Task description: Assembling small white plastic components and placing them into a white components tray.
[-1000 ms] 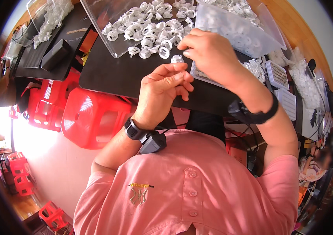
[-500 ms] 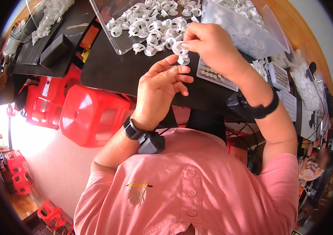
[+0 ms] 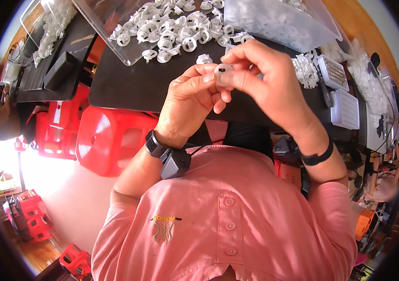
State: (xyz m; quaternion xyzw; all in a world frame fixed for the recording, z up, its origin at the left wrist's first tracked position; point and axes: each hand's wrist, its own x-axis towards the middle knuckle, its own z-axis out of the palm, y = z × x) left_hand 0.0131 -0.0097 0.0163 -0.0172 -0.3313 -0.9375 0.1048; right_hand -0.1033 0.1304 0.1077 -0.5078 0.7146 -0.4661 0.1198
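A small round white plastic part [image 3: 223, 70] with a dark slot in its middle is between my two hands, above the front of the black table. My left hand [image 3: 186, 96] pinches its left edge with thumb and index finger, the other fingers curled below. From the right, my right hand [image 3: 267, 77] closes on the same part, thumb and fingertips against it and slightly blurred. Just beyond my fingers one loose white part [image 3: 204, 59] lies on the table, in front of a heap of similar white parts [image 3: 171, 30].
A translucent bin [image 3: 274, 28] of white parts stands at the back right. Right of my hand lie small white pieces [image 3: 305, 70], a tray of round pieces [image 3: 333, 72] and a white lidded box [image 3: 345, 110]. Red stools [image 3: 108, 140] stand at the left below the black table's edge [image 3: 124, 100].
My right hand has moved down and turned inward, and the white part has come into my left fingers, which have closed on it. The view has shifted slightly.
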